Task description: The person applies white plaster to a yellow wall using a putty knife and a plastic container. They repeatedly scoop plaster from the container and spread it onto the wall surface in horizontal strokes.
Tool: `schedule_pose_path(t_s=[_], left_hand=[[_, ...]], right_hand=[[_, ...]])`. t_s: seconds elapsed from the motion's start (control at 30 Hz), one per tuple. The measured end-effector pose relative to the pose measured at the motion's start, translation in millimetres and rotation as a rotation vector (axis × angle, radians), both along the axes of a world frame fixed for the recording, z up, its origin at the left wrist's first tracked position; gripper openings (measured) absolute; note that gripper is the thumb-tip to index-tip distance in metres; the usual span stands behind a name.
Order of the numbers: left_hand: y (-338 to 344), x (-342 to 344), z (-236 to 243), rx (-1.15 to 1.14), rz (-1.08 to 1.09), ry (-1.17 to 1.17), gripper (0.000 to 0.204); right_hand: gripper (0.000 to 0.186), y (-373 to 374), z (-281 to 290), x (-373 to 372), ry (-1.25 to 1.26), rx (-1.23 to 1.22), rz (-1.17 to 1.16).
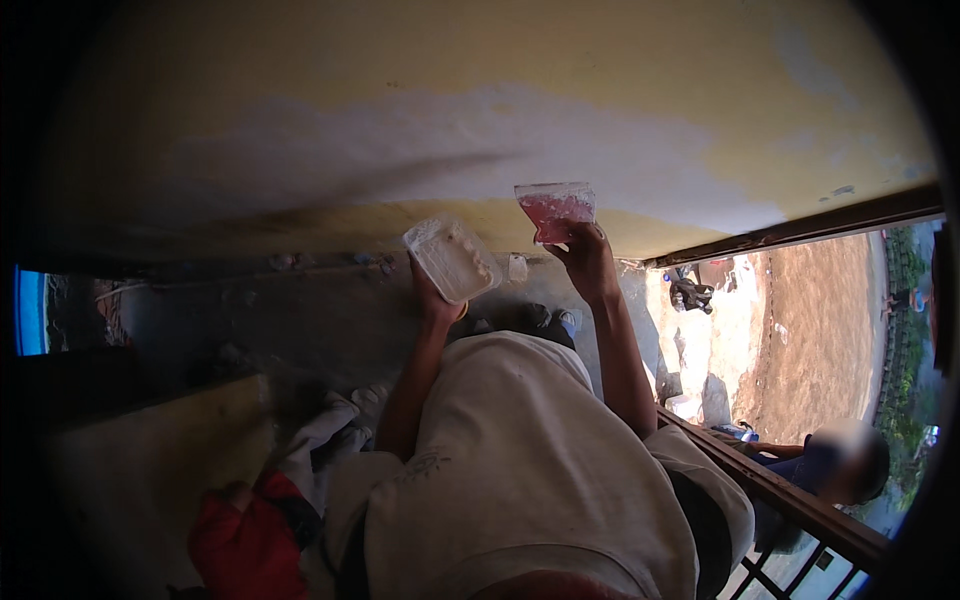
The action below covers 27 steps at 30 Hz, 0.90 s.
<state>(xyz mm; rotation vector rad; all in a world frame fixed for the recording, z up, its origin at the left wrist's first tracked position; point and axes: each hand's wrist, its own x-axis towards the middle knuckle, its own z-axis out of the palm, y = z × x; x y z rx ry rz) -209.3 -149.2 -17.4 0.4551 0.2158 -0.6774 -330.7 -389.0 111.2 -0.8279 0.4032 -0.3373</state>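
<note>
My left hand (433,300) is closed around a shallow, clear plastic tray (448,262) with rounded corners, tilted up in front of the wall. Pale crumbs or residue cling along the right side of the tray. Higher up and to the right, my right hand (584,258) grips a clear plastic cup (556,205) with pinkish-red stuff in it. Whether that stuff is liquid or solid I cannot tell. The cup and the tray are apart from each other.
A stained yellow wall (420,130) rises ahead. Scraps of litter lie on the grey floor (310,315). Someone in a red garment (245,550) is at lower left. Beyond a railing (800,505) on the right is another person, with sunlit ground (815,330) outside.
</note>
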Motion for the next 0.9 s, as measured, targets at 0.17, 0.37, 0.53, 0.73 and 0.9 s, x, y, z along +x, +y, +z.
schedule_pose_path(t_s=[0.17,0.37,0.53,0.73,0.9], left_hand=[[-39.7,-10.2,47.0,0.041,-0.152,-0.016,0.067],[-88.3,-27.7,57.8,0.123,-0.263,-0.247,0.079],[-114.8,-38.6,57.9,-0.211,-0.340,-0.043,0.084],[-133.5,-58.0,46.2,-0.584,-0.346,-0.043,0.076],[-142.1,-71.4,62.3,-0.572,-0.299,-0.002,0.068]], right_hand=[[0.025,-7.2,12.8,-21.2,-0.040,-0.261,0.229],[0.014,-28.5,42.5,-19.1,0.147,-0.807,0.095],[0.019,-24.9,52.0,-18.2,0.135,-0.886,0.131],[0.017,-21.7,52.3,-18.3,0.089,-1.155,0.119],[0.025,-33.2,46.3,-23.5,0.076,-1.112,0.164]])
